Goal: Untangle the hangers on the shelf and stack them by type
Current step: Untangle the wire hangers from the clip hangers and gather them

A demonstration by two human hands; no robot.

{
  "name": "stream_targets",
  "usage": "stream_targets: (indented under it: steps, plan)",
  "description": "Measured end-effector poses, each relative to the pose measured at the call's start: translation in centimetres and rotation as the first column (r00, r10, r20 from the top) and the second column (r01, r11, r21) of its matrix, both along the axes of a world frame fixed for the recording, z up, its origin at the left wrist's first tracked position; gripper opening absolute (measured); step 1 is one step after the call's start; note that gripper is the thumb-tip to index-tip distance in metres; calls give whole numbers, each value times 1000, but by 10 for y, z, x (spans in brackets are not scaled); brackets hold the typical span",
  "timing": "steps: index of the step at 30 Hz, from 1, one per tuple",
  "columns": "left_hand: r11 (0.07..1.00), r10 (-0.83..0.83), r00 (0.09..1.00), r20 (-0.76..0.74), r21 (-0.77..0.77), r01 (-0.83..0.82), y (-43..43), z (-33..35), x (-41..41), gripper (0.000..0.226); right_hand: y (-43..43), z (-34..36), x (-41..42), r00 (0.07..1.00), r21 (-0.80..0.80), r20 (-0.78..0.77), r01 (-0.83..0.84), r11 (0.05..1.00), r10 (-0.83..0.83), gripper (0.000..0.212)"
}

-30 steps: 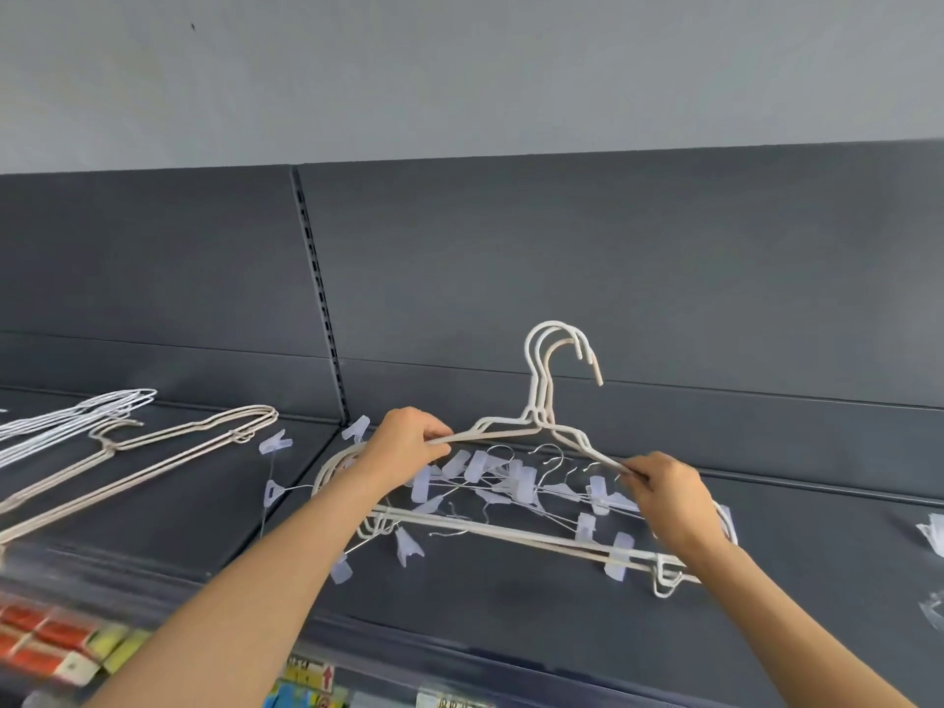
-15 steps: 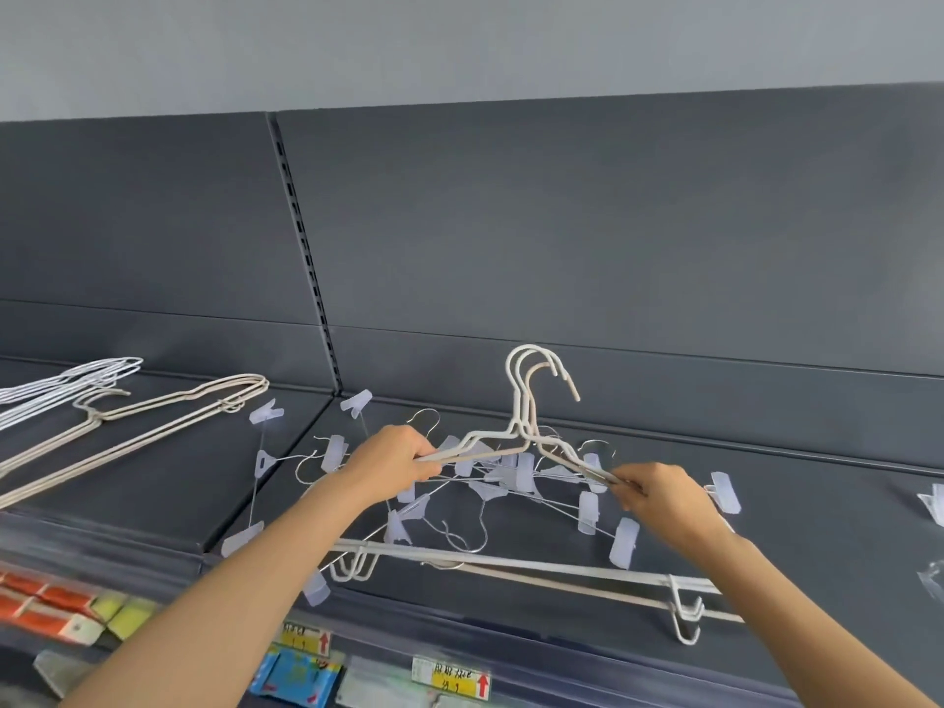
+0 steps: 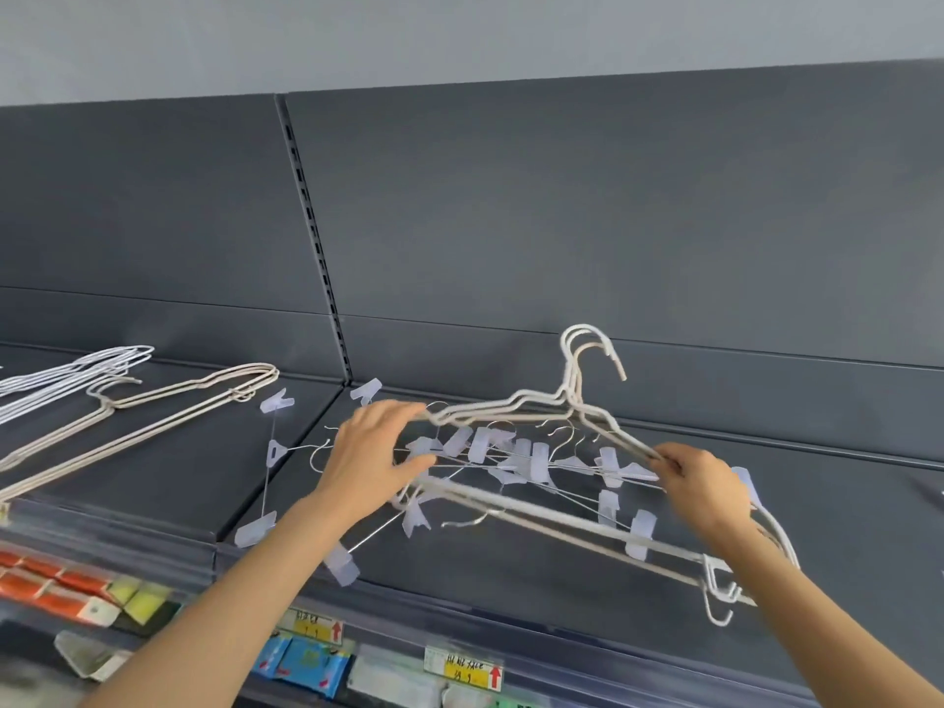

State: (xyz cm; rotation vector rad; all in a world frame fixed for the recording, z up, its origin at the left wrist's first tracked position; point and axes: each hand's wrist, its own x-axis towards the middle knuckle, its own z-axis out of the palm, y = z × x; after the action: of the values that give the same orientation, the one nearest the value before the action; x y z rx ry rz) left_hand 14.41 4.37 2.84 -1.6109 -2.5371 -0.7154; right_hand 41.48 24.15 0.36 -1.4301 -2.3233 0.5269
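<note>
Showing one change from half a second ago: left hand [image 3: 373,457], then clenched on the left shoulder of the bundle, now with fingers stretched nearly straight, tips touching the wire and thumb spread below. Right hand [image 3: 710,495] as before, thumb and fingers pinching the right shoulder wires.

Held clear of the dark grey shelf [image 3: 562,580] and tilted down toward the right: bundle of white coated-wire hangers [image 3: 485,410], hooks nested and upright, lower bars running together to small notched hooks at the right end. Beneath and behind it on the shelf: tangle of thin wire clip hangers [image 3: 536,459] with translucent plastic clips, several clips overlapping the bars in this view.

Counted: three hooks in the held bundle; clips well over ten, too overlapped for an exact figure. To the left, on the neighbouring shelf bay, two separate piles lying flat: beige wire hangers [image 3: 230,379] and, behind them, white wire hangers [image 3: 76,370], number in each pile not readable. On the shelf's front rail, two yellow price labels [image 3: 316,628] with red arrows.
</note>
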Motion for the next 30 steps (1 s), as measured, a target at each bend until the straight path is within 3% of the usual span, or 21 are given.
stream_targets:
  steps: [3, 6, 11, 13, 20, 23, 27, 30]
  plan:
    - [996, 90, 996, 28, -5, -89, -21, -12, -9, 57, 7, 4, -4, 995, -47, -48, 85, 995, -88, 30]
    - [991, 128, 990, 64, -51, -125, -34, -25, -13, 52, 8, 7, -11, 991, -38, -57, 116, 993, -118, 24]
    - [950, 62, 990, 127, -311, -19, -41, -39, -4, 51, -4, -4, -23, 993, -5, -6, 115, 993, -115, 25]
    - [938, 44, 994, 98, -346, -8, -41, -44, -3, 45, -11, -10, -25, 993, -10, 30, 118, 993, -117, 25]
    - [978, 53, 978, 201, -207, -11, -32, -51, 4, 24, -36, -17, -34, 991, -213, 17, 130, 968, -129, 30]
    - [989, 42, 970, 238, -149, -6, -30, -50, 6, 4, -40, -15, -41, 992, -195, 19, 127, 973, -126, 34]
    - [993, 82, 990, 111, -93, -72, -31, -48, 3, 19, -38, 0, -41, 993, -109, 2, 118, 987, -118, 32]
    - [990, 81, 997, -12, 114, -79, -29, -37, 4, 12, -34, 16, -38, 996, -54, 17, 89, 995, -88, 28]
